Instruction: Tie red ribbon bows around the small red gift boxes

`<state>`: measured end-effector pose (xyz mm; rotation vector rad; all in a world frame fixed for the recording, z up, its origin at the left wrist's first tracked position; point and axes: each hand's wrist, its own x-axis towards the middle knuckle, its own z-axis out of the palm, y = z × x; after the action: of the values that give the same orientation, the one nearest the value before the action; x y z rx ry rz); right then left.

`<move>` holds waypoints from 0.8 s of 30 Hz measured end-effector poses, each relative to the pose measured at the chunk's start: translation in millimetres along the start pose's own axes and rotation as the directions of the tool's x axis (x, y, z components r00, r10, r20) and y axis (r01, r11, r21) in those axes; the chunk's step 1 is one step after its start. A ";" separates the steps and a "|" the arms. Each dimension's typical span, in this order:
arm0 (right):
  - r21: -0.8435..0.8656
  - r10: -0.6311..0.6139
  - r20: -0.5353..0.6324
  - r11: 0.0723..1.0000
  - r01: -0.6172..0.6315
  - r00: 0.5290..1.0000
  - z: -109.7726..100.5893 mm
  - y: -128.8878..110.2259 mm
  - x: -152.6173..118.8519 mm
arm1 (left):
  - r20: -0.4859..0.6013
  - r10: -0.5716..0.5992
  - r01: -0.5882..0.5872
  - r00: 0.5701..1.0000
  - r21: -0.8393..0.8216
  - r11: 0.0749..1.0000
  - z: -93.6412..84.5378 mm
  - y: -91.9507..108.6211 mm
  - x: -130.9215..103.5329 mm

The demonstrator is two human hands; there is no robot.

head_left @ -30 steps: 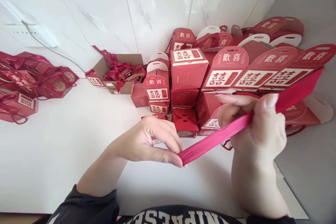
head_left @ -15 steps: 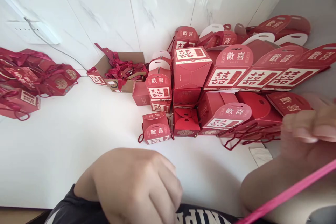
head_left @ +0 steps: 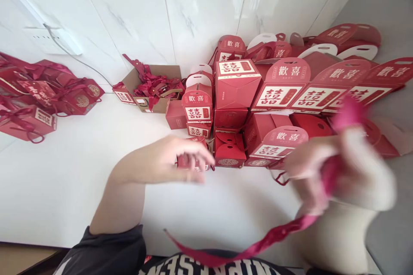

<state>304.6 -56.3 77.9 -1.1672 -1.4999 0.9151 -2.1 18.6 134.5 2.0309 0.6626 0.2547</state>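
Observation:
My left hand point(head_left: 174, 161) is over the white tabletop, fingers apart and curved, with nothing visible in it. Just behind its fingers is a small red box point(head_left: 193, 141), partly covered by them. My right hand point(head_left: 342, 172), blurred by motion, is closed around a pink-red ribbon point(head_left: 267, 238) at the right. One end of the ribbon sticks up above this hand; the other hangs in a curve to the lower left, across my dark shirt point(head_left: 206, 266).
Stacked red gift boxes point(head_left: 284, 81) line the wall from the middle to the right. Behind the left hand stands a cardboard box point(head_left: 174, 73) of dark red ribbons. More red boxes point(head_left: 77, 99) sit at the far left, below a wall socket point(head_left: 51, 39) with a cable.
My left hand has risen from the front edge toward the small box and its fingers have opened. The right hand has moved left and turned; the ribbon now hangs slack instead of taut.

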 end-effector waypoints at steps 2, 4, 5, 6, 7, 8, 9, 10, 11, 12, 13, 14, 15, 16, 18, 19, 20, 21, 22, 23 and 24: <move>0.261 0.116 0.569 0.913 -0.313 0.814 37.7 -16.8 15.0 | -0.139 -0.049 0.032 0.989 -0.121 0.992 0.3 -7.4 8.3; 0.285 0.109 0.747 0.838 -0.464 0.656 69.6 -22.9 29.7 | -0.157 -0.068 0.032 0.985 -0.221 0.975 5.5 -13.7 14.9; 0.275 0.099 0.771 0.840 -0.468 0.629 81.2 -22.1 35.4 | -0.158 -0.081 0.041 0.984 -0.245 0.969 8.4 -15.3 17.1; 0.251 0.095 0.797 0.845 -0.471 0.596 89.4 -19.5 39.4 | -0.165 -0.102 0.057 0.981 -0.255 0.965 11.0 -15.5 18.7; 0.242 0.095 0.802 0.852 -0.465 0.590 94.2 -16.0 41.9 | -0.178 -0.124 0.076 0.976 -0.254 0.964 13.0 -14.6 19.7; 0.235 0.100 0.798 0.856 -0.461 0.594 96.2 -12.2 43.2 | -0.187 -0.143 0.094 0.972 -0.245 0.965 14.2 -12.7 20.1; 0.244 0.108 0.779 0.855 -0.458 0.618 96.0 -8.9 43.7 | -0.190 -0.154 0.108 0.970 -0.231 0.967 14.6 -10.2 20.0; 0.266 0.118 0.741 0.852 -0.451 0.661 94.3 -6.3 43.7 | -0.195 -0.160 0.119 0.968 -0.209 0.971 14.2 -7.7 19.6; 0.294 0.128 0.687 0.851 -0.435 0.715 91.9 -4.4 43.6 | -0.208 -0.165 0.129 0.964 -0.176 0.976 13.1 -5.6 18.8; 0.319 0.134 0.630 0.853 -0.412 0.765 89.3 -3.2 43.6 | -0.232 -0.166 0.139 0.958 -0.131 0.982 11.1 -4.3 17.5; 0.334 0.138 0.582 0.858 -0.390 0.802 87.0 -2.3 43.8 | -0.260 -0.162 0.146 0.952 -0.077 0.986 8.4 -4.0 15.8; 0.334 0.142 0.555 0.864 -0.376 0.820 85.4 -1.4 44.1 | -0.284 -0.150 0.153 0.947 -0.014 0.988 5.0 -4.9 13.7; 0.318 0.153 0.551 0.870 -0.376 0.820 84.7 -0.3 44.5 | -0.294 -0.139 0.162 0.946 0.056 0.985 1.0 -7.1 11.4; 0.288 0.169 0.572 0.875 -0.389 0.803 85.0 1.1 44.9 | -0.287 -0.133 0.176 0.949 0.129 0.976 -3.3 -10.5 9.0; 0.179 0.210 0.641 0.894 -0.410 0.738 88.7 5.5 45.7 | -0.241 -0.150 0.215 0.959 0.272 0.938 -11.5 -19.8 5.0; 0.107 0.228 0.674 0.911 -0.398 0.703 91.8 8.3 46.1 | -0.212 -0.169 0.233 0.963 0.332 0.914 -14.8 -25.1 4.0; 0.032 0.239 0.702 0.930 -0.365 0.671 95.3 11.2 46.5 | -0.185 -0.189 0.248 0.964 0.375 0.893 -17.2 -30.3 3.7; -0.038 0.246 0.721 0.947 -0.318 0.648 98.8 14.0 46.9 | -0.163 -0.205 0.255 0.965 0.402 0.879 -18.8 -35.1 4.1; -0.096 0.249 0.728 0.959 -0.265 0.639 102.1 16.6 47.4 | -0.149 -0.217 0.260 0.965 0.415 0.872 -19.6 -39.3 5.1; -0.140 0.251 0.725 0.966 -0.220 0.641 104.6 18.9 48.0 | -0.139 -0.230 0.267 0.963 0.417 0.869 -19.8 -42.8 6.4; -0.167 0.249 0.718 0.968 -0.187 0.650 106.1 20.6 48.8 | -0.128 -0.247 0.279 0.960 0.414 0.867 -19.5 -45.4 7.7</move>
<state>203.4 -3.0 46.3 -1.0974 -2.0731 1.6523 -20.0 55.3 105.8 2.3196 1.1107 0.0157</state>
